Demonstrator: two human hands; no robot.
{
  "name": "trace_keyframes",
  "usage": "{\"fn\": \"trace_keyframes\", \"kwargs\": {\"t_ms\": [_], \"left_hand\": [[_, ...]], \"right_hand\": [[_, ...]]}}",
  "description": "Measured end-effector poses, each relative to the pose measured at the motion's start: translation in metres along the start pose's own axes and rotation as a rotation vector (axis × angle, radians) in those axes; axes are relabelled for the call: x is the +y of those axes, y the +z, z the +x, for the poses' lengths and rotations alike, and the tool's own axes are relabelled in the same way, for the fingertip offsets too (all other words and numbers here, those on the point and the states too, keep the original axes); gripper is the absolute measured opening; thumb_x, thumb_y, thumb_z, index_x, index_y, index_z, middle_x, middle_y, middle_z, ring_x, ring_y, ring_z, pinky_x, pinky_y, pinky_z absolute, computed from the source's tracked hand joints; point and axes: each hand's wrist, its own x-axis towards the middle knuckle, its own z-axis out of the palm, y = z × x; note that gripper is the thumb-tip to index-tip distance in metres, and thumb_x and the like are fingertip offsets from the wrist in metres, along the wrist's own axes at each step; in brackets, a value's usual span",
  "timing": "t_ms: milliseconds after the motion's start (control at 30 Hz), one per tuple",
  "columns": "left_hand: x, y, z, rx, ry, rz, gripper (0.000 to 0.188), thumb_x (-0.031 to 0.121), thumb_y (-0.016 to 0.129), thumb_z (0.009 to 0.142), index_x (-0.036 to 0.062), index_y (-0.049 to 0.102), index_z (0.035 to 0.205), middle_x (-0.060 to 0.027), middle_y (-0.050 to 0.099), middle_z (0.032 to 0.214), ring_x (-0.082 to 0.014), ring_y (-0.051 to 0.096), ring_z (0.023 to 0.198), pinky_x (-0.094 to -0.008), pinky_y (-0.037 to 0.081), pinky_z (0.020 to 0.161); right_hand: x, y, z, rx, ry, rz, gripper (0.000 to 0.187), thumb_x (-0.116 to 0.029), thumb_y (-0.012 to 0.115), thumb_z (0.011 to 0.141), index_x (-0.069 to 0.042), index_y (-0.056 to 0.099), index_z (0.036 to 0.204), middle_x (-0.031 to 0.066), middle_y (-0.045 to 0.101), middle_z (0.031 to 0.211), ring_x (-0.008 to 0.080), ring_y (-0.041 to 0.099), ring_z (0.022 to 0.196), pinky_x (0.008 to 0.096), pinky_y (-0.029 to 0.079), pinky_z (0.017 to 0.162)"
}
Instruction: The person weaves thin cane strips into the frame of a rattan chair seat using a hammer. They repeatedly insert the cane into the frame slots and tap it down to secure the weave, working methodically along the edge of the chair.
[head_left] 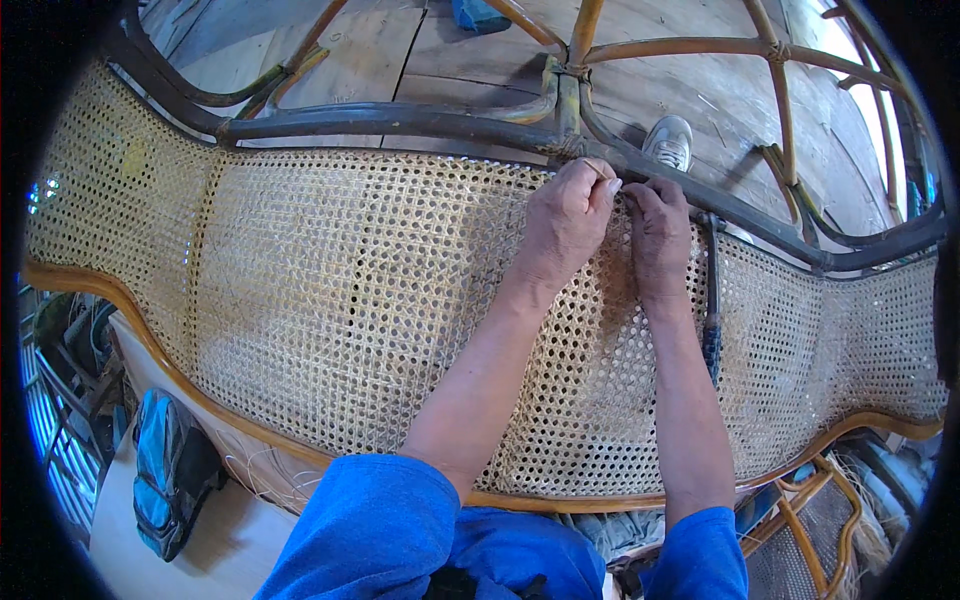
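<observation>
A long woven cane webbing panel (300,260) lies in front of me, framed by a dark rattan pole (390,118) along its far side and a brown curved rail (290,447) along its near side. At the far edge, my left hand (570,212) is closed in a pinch, with what looks like a thin cane strand (599,173) at its fingertips. Beside it, my right hand (660,240) is also pinched closed against the dark pole; whatever its fingers hold is hidden. Both hands work close together, just right of a wrapped joint (563,147).
Curved rattan legs and braces (680,47) rise beyond the pole over a wooden plank floor (470,70). A shoe (669,141) shows past the pole. A dark bar (712,300) crosses the webbing right of my forearm. A blue and black backpack (165,470) lies lower left.
</observation>
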Motion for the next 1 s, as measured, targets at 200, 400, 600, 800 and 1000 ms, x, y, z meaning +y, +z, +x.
{"fn": "trace_keyframes", "kwargs": {"t_ms": [200, 400, 600, 800, 1000], "left_hand": [[-0.002, -0.001, 0.0, -0.004, 0.004, -0.024, 0.011, 0.011, 0.064, 0.089, 0.0015, 0.061, 0.095, -0.0103, 0.062, 0.075, -0.0154, 0.057, 0.062, -0.0308, 0.048, 0.059], [-0.002, -0.001, 0.001, 0.014, 0.029, 0.001, 0.01, 0.009, 0.064, 0.088, 0.0014, 0.061, 0.094, -0.0103, 0.062, 0.073, -0.0164, 0.058, 0.062, -0.0302, 0.048, 0.058], [0.001, 0.0, 0.0, 0.049, 0.014, 0.011, 0.008, 0.007, 0.064, 0.086, 0.0016, 0.062, 0.091, -0.012, 0.065, 0.079, -0.0225, 0.063, 0.065, -0.0331, 0.049, 0.058], [-0.003, 0.003, -0.001, 0.093, 0.067, 0.256, 0.007, 0.008, 0.066, 0.083, 0.0035, 0.062, 0.088, -0.0119, 0.067, 0.086, -0.0295, 0.066, 0.075, -0.0357, 0.052, 0.065], [-0.007, 0.004, 0.0, 0.104, 0.031, 0.347, 0.011, 0.014, 0.066, 0.084, 0.0039, 0.063, 0.089, -0.0115, 0.067, 0.088, -0.0305, 0.066, 0.078, -0.0386, 0.051, 0.07]], "right_hand": [[0.001, -0.001, 0.0, 0.008, -0.048, -0.044, 0.022, 0.001, 0.061, 0.073, -0.005, 0.069, 0.094, 0.0119, 0.063, 0.093, 0.0315, 0.059, 0.089, 0.038, 0.048, 0.077], [0.005, -0.001, -0.003, -0.002, -0.084, -0.078, 0.024, 0.001, 0.06, 0.074, -0.006, 0.068, 0.096, 0.0111, 0.063, 0.096, 0.0318, 0.059, 0.089, 0.0393, 0.049, 0.078], [-0.001, -0.001, -0.001, -0.032, -0.116, -0.197, 0.023, -0.001, 0.059, 0.074, -0.008, 0.066, 0.095, 0.0102, 0.062, 0.095, 0.0313, 0.058, 0.089, 0.0413, 0.049, 0.077], [-0.005, -0.01, 0.014, -0.313, -0.141, -0.368, 0.011, -0.008, 0.057, 0.076, -0.008, 0.062, 0.086, 0.0113, 0.058, 0.091, 0.0329, 0.059, 0.09, 0.0444, 0.052, 0.074], [-0.008, -0.016, 0.039, -0.5, -0.037, -0.363, 0.014, -0.007, 0.052, 0.084, -0.007, 0.064, 0.09, 0.0144, 0.061, 0.099, 0.034, 0.062, 0.096, 0.044, 0.052, 0.079]]}}
